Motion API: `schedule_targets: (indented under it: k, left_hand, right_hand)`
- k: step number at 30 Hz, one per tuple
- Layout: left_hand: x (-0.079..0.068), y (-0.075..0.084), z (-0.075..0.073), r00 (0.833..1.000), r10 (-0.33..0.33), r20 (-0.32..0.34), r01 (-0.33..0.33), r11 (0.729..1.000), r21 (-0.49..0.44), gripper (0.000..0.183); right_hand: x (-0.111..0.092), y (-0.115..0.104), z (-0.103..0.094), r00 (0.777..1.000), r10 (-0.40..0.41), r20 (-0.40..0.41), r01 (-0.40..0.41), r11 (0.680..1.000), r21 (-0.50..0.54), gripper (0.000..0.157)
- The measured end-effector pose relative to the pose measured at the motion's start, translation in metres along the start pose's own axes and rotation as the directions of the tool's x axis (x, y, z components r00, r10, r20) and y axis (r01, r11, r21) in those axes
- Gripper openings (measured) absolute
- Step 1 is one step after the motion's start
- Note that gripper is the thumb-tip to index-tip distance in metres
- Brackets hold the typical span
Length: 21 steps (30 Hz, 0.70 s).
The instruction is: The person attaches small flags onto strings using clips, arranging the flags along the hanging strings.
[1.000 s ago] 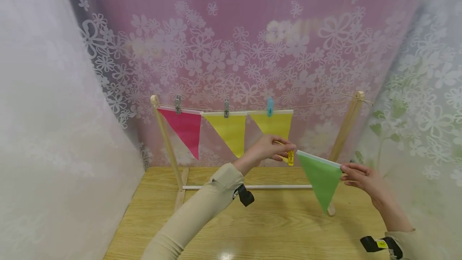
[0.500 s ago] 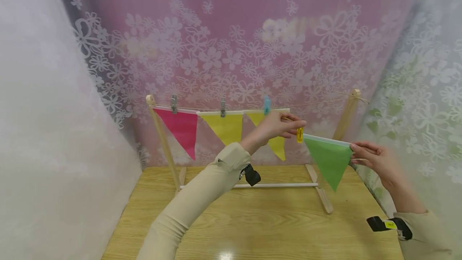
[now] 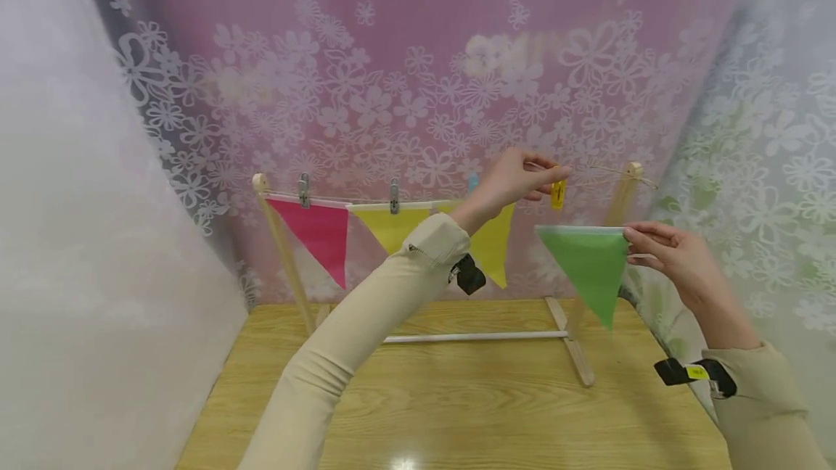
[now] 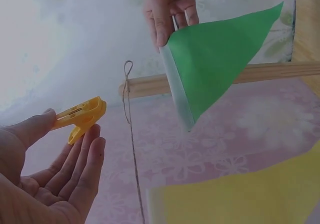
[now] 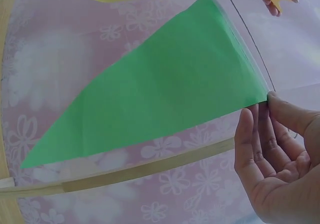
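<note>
My left hand [image 3: 519, 178] pinches a yellow clothespin [image 3: 558, 191] between thumb and fingers, up near the twine [image 4: 134, 159]. In the left wrist view the clothespin's two handles lie between thumb and fingertips. Lower and to the right, my right hand [image 3: 673, 260] pinches the upper right corner of a green triangular pennant [image 3: 584, 267], whose white top edge is about level. Pennant and clothespin are apart. Left of it on the twine hang a pink pennant [image 3: 320, 234] and two yellow pennants [image 3: 392, 227]; my left forearm hides parts of the yellow ones.
Grey clothespins [image 3: 304, 191] hold the pink and first yellow pennants; a blue clothespin [image 3: 473, 181], mostly hidden, is at the second. The twine runs between wooden posts [image 3: 281, 245], joined low by a white rod [image 3: 483, 336] above the wooden table [image 3: 483, 412]. Flowered curtains [image 3: 392, 56] surround it.
My left hand has risen and moved right with the yellow clothespin. The right hand has lifted the green pennant, and its top edge has gone from slanted to about level.
</note>
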State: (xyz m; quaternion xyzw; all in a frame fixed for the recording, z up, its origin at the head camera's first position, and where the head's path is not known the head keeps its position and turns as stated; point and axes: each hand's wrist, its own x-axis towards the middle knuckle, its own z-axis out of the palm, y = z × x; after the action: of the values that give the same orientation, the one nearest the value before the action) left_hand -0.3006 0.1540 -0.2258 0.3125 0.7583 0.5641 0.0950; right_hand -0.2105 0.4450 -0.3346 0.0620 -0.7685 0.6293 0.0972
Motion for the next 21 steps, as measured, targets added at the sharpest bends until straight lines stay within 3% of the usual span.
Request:
schedule_targets:
  k: [5,21]
  left_hand:
    - [0.011,0.010,0.001,0.999,-0.002,-0.052,0.003,1.000,0.019,0.037]
    - [0.039,0.009,0.014,0.976,0.003,-0.219,0.016,0.996,0.085,0.032]
  right_hand:
    - [0.013,-0.009,0.000,1.000,-0.016,-0.002,0.016,0.999,0.039,0.016]
    - [0.045,-0.039,0.005,0.999,0.038,-0.032,-0.043,0.984,-0.173,0.020]
